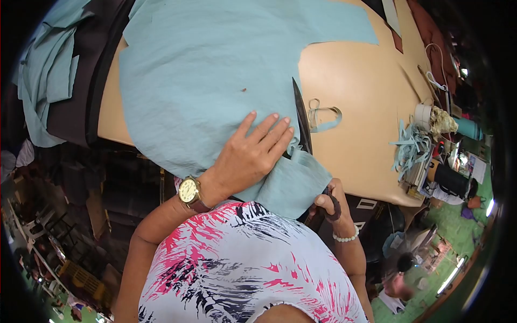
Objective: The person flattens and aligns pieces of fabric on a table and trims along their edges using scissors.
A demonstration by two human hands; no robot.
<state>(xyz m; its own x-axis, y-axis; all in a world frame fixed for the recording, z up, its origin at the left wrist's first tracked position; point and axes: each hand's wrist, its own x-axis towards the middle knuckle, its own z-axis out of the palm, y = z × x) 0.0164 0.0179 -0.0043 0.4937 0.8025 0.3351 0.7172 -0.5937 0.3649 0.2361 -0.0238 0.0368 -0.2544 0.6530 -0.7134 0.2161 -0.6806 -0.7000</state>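
One broad piece of light-blue fabric [204, 81] lies spread over the tan table [358, 89], and it looks thin, light and soft, likely to crease or shift under a push rather than break. Its folds near the front edge suggest little stiffness, so a flat palm close to the blades seems the best hold; pinching one corner would probably just bunch it. The scissors [302, 116], long and dark-bladed, look heavier and rigid, best taken by the handle loops.

The left hand [253, 151] is unclenched, laid palm down on the fabric with its fingers pointing toward the blades. Fabric runs under it and well beyond it, away from the body. The right hand [343, 207] grasps the scissors by the handle, just past the front edge of the table; a loose fabric flap hangs between the two hands, covering the scissors' middle (the pivot is hidden).
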